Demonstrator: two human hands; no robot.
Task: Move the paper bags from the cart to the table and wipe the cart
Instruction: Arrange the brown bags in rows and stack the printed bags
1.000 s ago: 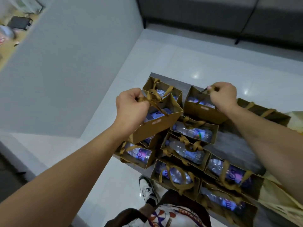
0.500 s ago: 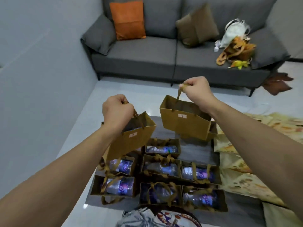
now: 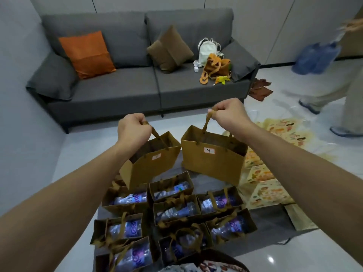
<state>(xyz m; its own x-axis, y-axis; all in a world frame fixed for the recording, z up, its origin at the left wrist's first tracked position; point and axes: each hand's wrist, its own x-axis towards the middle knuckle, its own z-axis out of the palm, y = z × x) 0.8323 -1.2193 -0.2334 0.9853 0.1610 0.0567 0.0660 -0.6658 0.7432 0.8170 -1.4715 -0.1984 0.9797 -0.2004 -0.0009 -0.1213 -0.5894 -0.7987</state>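
Lifting two brown paper bags by their ribbon handles, the left hand grips bag 5 and the right hand grips bag 9 above the grey cart. Next, both probably go to the table.

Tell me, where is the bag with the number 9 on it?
In the head view the bag numbered 9 hangs right of centre from the right hand, beside the bag numbered 5, above the bags on the cart.
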